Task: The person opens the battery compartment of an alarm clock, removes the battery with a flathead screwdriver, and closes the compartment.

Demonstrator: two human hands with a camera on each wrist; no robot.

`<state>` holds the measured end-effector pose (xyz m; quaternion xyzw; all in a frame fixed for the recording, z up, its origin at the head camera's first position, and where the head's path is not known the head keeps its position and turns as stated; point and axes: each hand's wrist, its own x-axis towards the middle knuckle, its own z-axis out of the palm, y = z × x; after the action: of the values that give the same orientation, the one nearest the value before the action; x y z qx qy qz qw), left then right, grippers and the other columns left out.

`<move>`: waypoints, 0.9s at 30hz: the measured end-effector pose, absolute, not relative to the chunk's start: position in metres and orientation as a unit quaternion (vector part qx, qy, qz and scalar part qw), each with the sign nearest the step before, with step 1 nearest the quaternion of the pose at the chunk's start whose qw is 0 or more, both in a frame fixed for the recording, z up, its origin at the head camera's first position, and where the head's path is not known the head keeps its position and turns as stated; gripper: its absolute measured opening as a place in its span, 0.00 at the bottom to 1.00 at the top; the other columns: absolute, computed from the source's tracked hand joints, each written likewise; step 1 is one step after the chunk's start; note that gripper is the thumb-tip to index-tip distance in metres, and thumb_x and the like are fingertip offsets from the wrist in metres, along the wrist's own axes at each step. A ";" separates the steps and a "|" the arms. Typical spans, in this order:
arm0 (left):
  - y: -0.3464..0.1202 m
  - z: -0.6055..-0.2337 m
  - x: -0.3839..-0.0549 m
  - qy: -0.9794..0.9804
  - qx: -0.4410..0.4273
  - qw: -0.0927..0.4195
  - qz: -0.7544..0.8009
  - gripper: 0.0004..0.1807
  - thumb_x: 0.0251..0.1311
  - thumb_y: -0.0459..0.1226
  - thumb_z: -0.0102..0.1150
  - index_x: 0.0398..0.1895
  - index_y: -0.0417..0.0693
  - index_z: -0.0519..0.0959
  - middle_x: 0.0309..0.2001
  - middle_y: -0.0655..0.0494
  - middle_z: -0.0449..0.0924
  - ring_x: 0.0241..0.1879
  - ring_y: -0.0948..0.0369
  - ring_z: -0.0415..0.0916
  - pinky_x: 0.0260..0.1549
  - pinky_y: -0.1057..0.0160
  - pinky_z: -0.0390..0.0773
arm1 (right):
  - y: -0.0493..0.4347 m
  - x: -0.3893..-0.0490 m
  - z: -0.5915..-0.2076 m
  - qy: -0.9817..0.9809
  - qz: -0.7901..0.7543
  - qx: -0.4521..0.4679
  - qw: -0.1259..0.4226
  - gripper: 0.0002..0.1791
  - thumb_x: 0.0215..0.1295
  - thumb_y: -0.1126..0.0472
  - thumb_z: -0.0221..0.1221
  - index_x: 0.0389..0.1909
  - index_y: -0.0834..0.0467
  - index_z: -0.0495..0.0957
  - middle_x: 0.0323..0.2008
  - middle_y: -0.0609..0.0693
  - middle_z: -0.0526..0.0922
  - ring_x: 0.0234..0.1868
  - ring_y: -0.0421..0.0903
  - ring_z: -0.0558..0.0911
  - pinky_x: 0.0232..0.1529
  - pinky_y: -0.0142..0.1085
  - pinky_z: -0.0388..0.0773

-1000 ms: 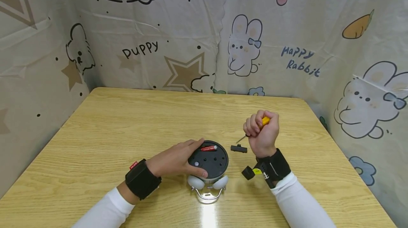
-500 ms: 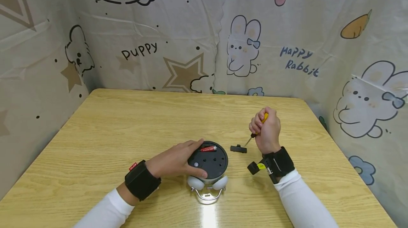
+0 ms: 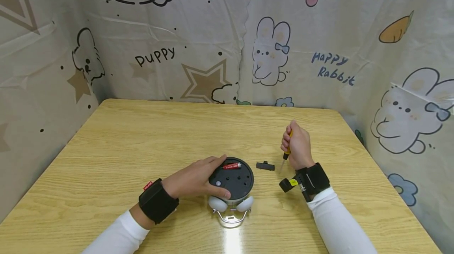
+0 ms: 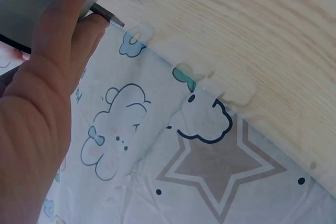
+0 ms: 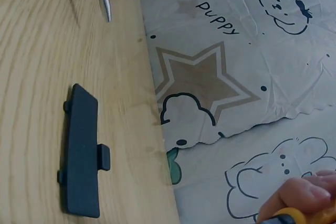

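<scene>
On the wooden table [image 3: 170, 127], your left hand [image 3: 198, 177] clasps the face-down alarm clock [image 3: 235, 186] between thumb and fingers, probably to steady it; a red battery [image 3: 232, 165] sits in its uncovered compartment [image 3: 230, 162]. Your right hand [image 3: 298, 147] wraps its fingers round a screwdriver [image 3: 286, 154], tip down, near the loose black cover [image 3: 265, 166].

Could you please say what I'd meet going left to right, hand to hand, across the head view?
Left hand, round clock, small black cover, right hand gripping a screwdriver.
</scene>
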<state>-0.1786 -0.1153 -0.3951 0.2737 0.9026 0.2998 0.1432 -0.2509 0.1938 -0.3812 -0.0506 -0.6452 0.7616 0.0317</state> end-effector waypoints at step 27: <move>-0.115 -0.396 -0.179 0.902 0.265 0.150 0.305 0.62 0.51 0.66 0.73 0.83 0.47 0.56 0.76 0.42 0.67 0.73 0.47 0.69 0.67 0.45 0.74 | 0.210 -0.259 -0.399 -0.746 0.663 -0.053 -0.027 0.22 0.86 0.47 0.39 0.31 0.55 0.64 0.20 0.41 0.62 0.18 0.38 0.62 0.22 0.31 0.62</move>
<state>-0.1786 -0.1147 -0.3965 0.2650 0.9022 0.3052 0.1503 -0.2589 0.2095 -0.3992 -0.0530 -0.7465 0.6627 -0.0268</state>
